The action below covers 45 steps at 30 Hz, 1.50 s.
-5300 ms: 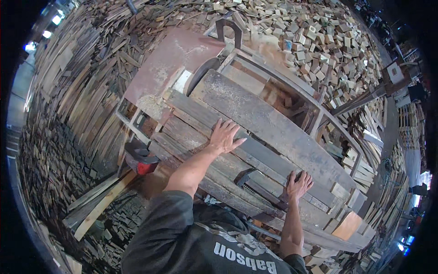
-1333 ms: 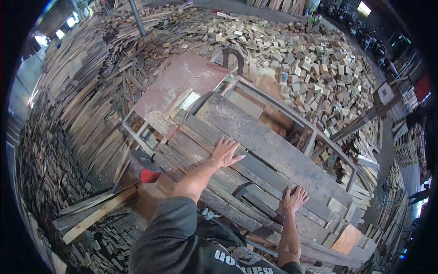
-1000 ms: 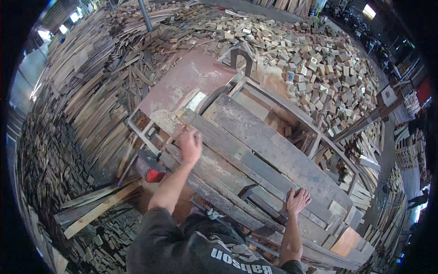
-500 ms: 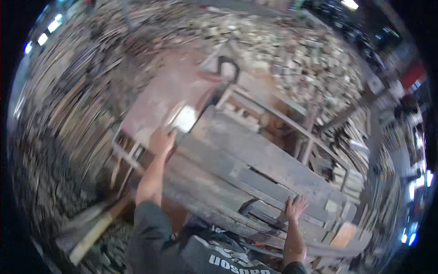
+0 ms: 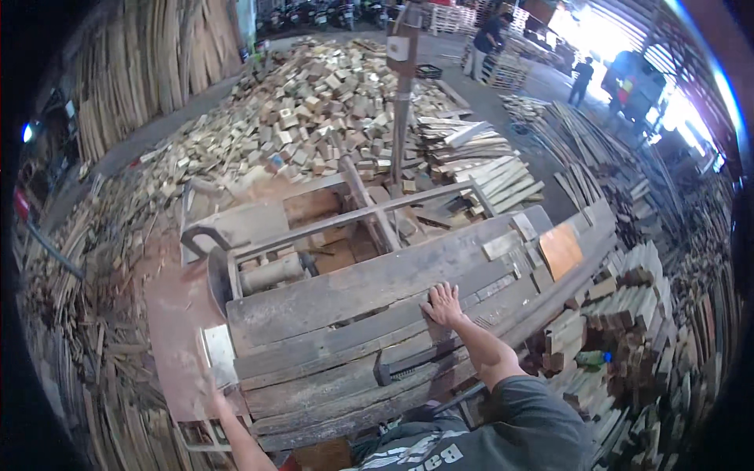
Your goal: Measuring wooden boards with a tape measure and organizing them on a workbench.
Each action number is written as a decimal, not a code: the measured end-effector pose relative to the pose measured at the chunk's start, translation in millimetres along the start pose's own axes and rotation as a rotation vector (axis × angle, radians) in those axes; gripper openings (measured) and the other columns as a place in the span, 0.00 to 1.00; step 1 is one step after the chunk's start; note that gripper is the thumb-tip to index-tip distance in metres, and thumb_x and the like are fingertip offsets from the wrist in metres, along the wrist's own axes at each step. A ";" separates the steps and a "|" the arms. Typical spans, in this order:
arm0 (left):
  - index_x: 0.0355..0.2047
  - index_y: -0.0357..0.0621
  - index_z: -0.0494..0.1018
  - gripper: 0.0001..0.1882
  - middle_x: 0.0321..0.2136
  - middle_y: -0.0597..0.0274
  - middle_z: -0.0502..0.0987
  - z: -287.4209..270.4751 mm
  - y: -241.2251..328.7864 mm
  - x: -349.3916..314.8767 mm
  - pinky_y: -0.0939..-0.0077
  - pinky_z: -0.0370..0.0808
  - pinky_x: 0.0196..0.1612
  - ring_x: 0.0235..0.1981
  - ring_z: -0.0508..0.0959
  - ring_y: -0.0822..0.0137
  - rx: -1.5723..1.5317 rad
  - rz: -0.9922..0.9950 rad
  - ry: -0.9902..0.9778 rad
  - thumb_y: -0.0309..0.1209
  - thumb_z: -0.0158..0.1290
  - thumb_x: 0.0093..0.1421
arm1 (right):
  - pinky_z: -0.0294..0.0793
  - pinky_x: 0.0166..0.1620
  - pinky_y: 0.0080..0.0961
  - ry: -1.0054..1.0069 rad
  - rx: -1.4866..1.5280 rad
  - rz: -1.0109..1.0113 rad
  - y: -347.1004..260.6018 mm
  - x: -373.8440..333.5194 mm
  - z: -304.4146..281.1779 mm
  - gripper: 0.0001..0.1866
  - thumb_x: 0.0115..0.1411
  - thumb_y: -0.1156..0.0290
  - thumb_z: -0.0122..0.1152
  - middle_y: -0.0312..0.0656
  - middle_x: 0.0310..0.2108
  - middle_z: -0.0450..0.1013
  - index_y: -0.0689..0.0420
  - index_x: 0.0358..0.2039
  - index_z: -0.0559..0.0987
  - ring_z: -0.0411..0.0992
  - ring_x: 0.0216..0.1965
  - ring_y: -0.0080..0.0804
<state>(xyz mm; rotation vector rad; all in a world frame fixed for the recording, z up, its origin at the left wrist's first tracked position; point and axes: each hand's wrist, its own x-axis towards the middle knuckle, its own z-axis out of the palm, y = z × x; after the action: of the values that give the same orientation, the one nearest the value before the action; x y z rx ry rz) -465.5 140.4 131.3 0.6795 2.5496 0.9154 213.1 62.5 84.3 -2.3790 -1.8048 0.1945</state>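
My right hand (image 5: 444,304) lies on the wooden plank bench (image 5: 314,314), fingers spread and holding nothing. Nearer me on the planks rests a dark bar-shaped piece (image 5: 412,363) with a coil-like part along its side. At the bench's left end, my left hand (image 5: 212,391) reaches in beside a pale, shiny plate (image 5: 219,355). Motion smears that hand, so its fingers and anything in them are not clear. The plate lies at the edge of a reddish-brown sheet-metal cover (image 5: 177,314), next to the plank ends.
A metal frame (image 5: 353,222) with a roller-like cylinder (image 5: 271,273) borders the bench's far side. Small wood blocks and an orange-brown board (image 5: 560,251) lie at its right end. Beyond rise a post (image 5: 402,102) and a heap of wood offcuts (image 5: 314,106). People (image 5: 487,45) stand far off.
My view has swung right and up, bringing the far yard into sight. My right hand is still flat on the planks; my left is still beside the shiny plate, slightly nearer me.
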 end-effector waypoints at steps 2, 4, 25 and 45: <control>0.57 0.24 0.66 0.44 0.42 0.42 0.79 -0.5 -50.7 43.4 0.62 0.80 0.33 0.33 0.81 0.53 -0.718 -0.028 0.125 0.49 0.67 0.52 | 0.46 0.64 0.67 -0.061 -0.017 -0.070 -28.0 14.3 8.2 0.31 0.61 0.42 0.51 0.51 0.55 0.64 0.59 0.50 0.70 0.56 0.62 0.52; 0.64 0.31 0.59 0.46 0.42 0.43 0.79 -2.2 -46.1 23.6 0.68 0.80 0.30 0.32 0.81 0.58 -0.864 -0.256 -0.396 0.43 0.67 0.54 | 0.50 0.62 0.66 -0.025 -0.059 -0.034 -9.1 8.2 5.5 0.32 0.60 0.40 0.51 0.50 0.52 0.67 0.58 0.48 0.73 0.59 0.60 0.51; 0.47 0.46 0.74 0.20 0.34 0.64 0.75 0.3 268.9 -124.3 0.70 0.75 0.45 0.35 0.75 0.68 -1.168 0.413 -0.715 0.46 0.56 0.64 | 0.51 0.63 0.67 -0.159 0.050 -0.099 -32.3 12.9 -18.1 0.32 0.58 0.40 0.55 0.48 0.56 0.70 0.54 0.49 0.79 0.61 0.63 0.50; 0.66 0.41 0.58 0.33 0.61 0.53 0.66 -30.7 -28.9 -405.4 0.54 0.74 0.60 0.56 0.72 0.51 -0.602 -0.314 -0.963 0.34 0.58 0.64 | 0.70 0.51 0.49 -0.165 0.055 -0.321 61.8 55.9 8.1 0.23 0.67 0.47 0.46 0.48 0.44 0.77 0.52 0.38 0.82 0.74 0.50 0.49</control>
<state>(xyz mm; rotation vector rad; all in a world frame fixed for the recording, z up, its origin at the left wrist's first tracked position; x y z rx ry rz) -154.6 -114.5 198.3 0.3685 1.3815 0.8774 284.9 100.3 63.5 -2.0522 -2.1918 0.4040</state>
